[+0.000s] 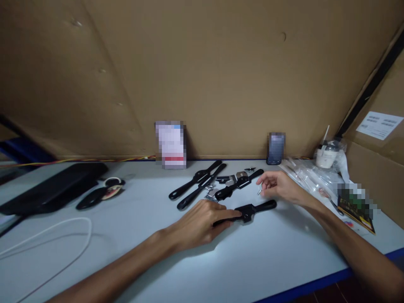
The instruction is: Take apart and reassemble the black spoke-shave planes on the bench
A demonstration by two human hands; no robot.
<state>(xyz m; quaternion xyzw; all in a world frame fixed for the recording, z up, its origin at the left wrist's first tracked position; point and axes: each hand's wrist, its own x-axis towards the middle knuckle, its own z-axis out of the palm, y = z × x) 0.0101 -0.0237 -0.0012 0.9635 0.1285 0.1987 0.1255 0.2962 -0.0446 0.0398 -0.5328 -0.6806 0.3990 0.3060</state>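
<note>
The left hand grips a black tool; the right hand pinches a small metal piece, similar tools lying beyond.

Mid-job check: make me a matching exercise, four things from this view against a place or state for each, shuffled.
1. Left hand
2. Right hand
3. Cup
4. Cable

A. Curves across the left part of the table
B. Pinches a small metal piece
C. Grips one end of a black tool
D. Stands at the far right, beside clear plastic bags

Pairs: 1-C, 2-B, 3-D, 4-A
</note>
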